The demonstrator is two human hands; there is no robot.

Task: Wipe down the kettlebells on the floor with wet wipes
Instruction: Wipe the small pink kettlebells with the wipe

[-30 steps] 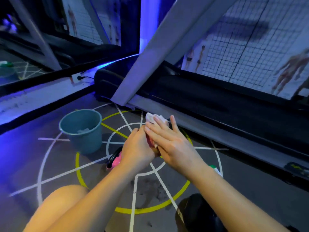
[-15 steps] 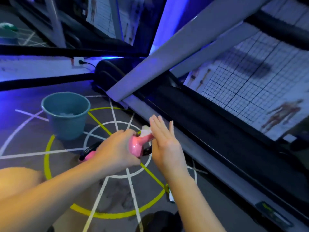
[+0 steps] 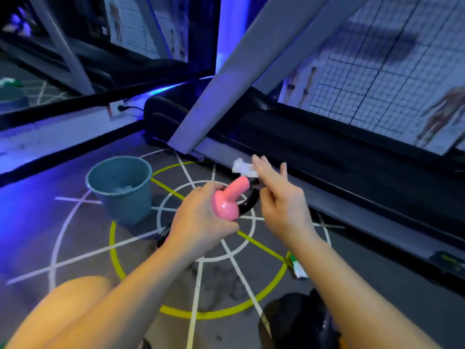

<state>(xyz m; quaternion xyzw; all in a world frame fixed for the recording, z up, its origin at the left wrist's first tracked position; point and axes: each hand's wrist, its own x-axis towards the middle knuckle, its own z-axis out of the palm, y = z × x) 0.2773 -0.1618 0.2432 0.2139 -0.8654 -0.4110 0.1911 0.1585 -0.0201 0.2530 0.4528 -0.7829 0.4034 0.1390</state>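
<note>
Left hand grips the pink kettlebell round its body, lifted and tilted over the white and yellow floor rings, black handle pointing far-right. Right hand, just right of it, holds a white wet wipe at its mostly straight fingertips, touching or just above the top of the pink handle post; exact grip unclear. Teal bucket stands left on the floor, treadmill runs along the far right, small green-white pack lies near right.

Dark gym floor with white and yellow lines, treadmill, gridded wall chart, blue light
</note>
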